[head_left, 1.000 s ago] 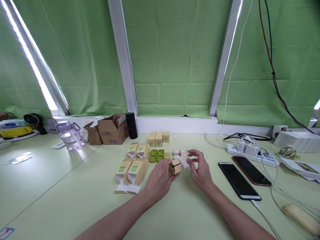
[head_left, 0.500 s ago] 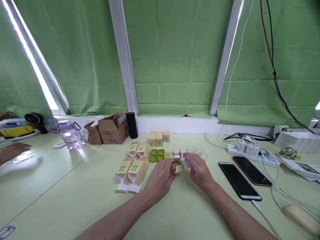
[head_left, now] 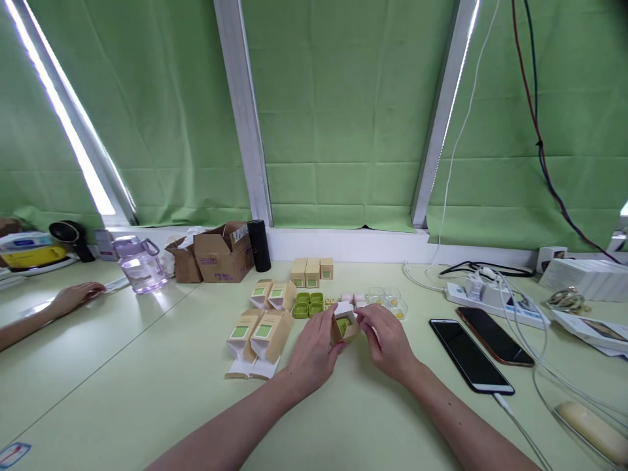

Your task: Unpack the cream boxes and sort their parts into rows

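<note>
While both hands are meeting over one small brown box [head_left: 352, 331], it is lying directly between them, with the left hand [head_left: 313, 348] on its one side and the right hand [head_left: 388, 340] on the other. Neither hand is clearly nearer, since both are touching it. The left hand is wrapping the side nearest it, thumb toward the wearer and fingers on the far side, and is giving the steadier grip. The right hand is curling its fingertips together at the opposite edge, by the raised white flap [head_left: 345, 310]; whether they are pinching the flap or only touching it, I cannot tell. The box's mouth is facing up and back toward the wearer, showing a green piece [head_left: 343, 324] inside. Its long axis is seemingly running away from the wearer, though foreshortening is hiding the exact slant.

Just beyond the left hand, green cups [head_left: 316, 308] are sitting in a cluster; beyond the box, pale pink cylinders [head_left: 346, 297] are lying near the right fingertips, and a clear tray [head_left: 392, 292] is resting past the right knuckles. Brown cartons [head_left: 271, 332] are standing to the left of the left hand. Much farther left, another person's hand [head_left: 76, 299] is reaching toward a flat white item [head_left: 116, 284].
</note>
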A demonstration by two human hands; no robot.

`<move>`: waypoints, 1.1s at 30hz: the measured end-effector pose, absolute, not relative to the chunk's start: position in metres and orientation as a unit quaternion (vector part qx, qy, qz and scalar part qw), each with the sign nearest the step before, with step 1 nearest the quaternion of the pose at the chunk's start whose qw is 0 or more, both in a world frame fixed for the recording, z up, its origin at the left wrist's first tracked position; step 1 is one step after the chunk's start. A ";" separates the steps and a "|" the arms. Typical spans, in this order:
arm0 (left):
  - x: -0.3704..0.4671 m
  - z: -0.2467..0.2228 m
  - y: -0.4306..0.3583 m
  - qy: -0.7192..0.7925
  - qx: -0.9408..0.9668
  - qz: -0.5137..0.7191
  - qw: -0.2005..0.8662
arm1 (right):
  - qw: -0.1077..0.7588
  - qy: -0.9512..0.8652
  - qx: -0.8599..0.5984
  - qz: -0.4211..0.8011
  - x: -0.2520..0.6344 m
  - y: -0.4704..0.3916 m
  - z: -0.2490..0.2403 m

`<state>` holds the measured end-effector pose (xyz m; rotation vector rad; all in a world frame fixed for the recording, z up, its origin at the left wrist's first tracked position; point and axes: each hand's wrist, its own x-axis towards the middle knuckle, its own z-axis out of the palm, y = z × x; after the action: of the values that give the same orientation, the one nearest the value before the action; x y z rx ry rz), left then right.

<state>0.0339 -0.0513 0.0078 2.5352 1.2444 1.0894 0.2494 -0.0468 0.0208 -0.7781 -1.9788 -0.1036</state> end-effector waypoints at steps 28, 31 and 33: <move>0.031 0.002 -0.043 0.451 0.789 0.384 0.163 | 0.412 -0.847 -0.333 -0.035 0.248 -0.051 0.022; 0.029 0.000 -0.041 0.451 0.788 0.386 0.165 | 0.409 -0.847 -0.336 -0.043 0.248 -0.050 0.021; 0.029 -0.001 -0.041 0.447 0.787 0.391 0.167 | 0.410 -0.845 -0.339 -0.047 0.247 -0.050 0.020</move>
<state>0.0291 -0.0411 -0.0006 2.2381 1.2728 1.1135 0.2475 -0.0499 0.0203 -0.8532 -2.1288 -0.1182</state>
